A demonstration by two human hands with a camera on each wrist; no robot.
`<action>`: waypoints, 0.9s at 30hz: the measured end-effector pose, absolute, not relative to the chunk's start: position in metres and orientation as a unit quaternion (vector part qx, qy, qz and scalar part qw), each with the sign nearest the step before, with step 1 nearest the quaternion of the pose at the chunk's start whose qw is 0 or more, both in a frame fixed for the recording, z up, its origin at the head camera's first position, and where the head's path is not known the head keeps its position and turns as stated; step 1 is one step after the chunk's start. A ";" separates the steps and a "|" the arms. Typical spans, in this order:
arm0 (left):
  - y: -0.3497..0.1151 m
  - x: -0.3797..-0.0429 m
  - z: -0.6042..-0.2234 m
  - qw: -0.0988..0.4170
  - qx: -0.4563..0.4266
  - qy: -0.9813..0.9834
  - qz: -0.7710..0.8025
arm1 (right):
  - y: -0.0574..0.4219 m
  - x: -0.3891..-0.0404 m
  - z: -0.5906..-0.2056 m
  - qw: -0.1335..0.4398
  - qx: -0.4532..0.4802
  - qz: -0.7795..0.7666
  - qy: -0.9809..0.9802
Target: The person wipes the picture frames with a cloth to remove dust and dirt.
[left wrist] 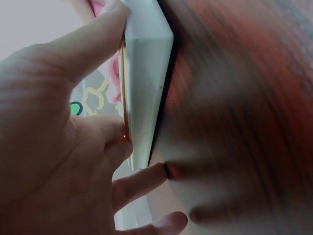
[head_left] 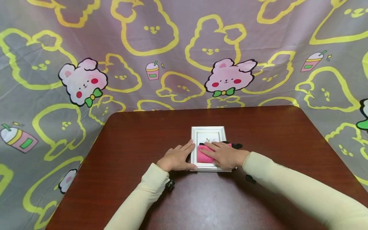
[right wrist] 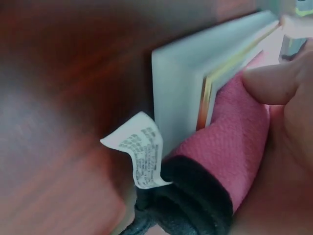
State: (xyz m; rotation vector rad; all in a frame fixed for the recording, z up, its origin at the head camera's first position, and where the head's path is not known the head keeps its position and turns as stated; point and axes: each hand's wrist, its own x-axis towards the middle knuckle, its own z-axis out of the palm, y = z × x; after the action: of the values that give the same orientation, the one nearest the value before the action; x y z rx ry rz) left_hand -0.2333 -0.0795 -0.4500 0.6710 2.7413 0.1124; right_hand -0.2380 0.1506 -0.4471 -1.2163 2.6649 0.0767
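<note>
A white picture frame (head_left: 207,129) with gold inner lines lies flat on the table, a small plant print showing in it. My right hand (head_left: 228,156) presses a pink cloth (head_left: 204,156) with black trim onto the frame's face, fingers laid out over it. In the right wrist view the thumb rests on the cloth (right wrist: 239,132), and a white printed tag (right wrist: 145,152) sticks out by the black trim (right wrist: 198,188). My left hand (head_left: 176,158) touches the frame's left side with fingers spread, its thumb at the near left corner. The left wrist view shows the frame's white side (left wrist: 146,88) against those fingers.
The brown wooden table (head_left: 149,134) has rounded far corners. Behind and beside it hangs a grey curtain (head_left: 178,38) printed with yellow bear outlines, pink bunnies and drink cups. Dark wrist devices (head_left: 170,184) sit below both cream sleeves (head_left: 290,180).
</note>
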 end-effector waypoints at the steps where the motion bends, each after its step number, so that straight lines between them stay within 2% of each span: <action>1: -0.080 -0.233 -0.449 0.159 0.235 0.958 0.040 | 0.150 -0.241 -0.447 0.108 -0.411 0.032 0.905; 14: -0.079 -0.234 -0.446 0.159 0.243 0.956 0.030 | 0.145 -0.283 -0.439 0.146 -0.356 0.056 0.921; 27: -0.080 -0.233 -0.448 0.159 0.240 0.957 0.035 | 0.145 -0.284 -0.444 0.129 -0.361 0.025 0.923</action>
State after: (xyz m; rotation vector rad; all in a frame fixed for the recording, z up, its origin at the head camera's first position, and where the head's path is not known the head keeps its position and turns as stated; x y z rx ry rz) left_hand -0.2333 -0.0805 -0.4476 0.6862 2.7359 0.1003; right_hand -0.2837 0.1450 -0.4442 -1.0490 2.6852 0.0718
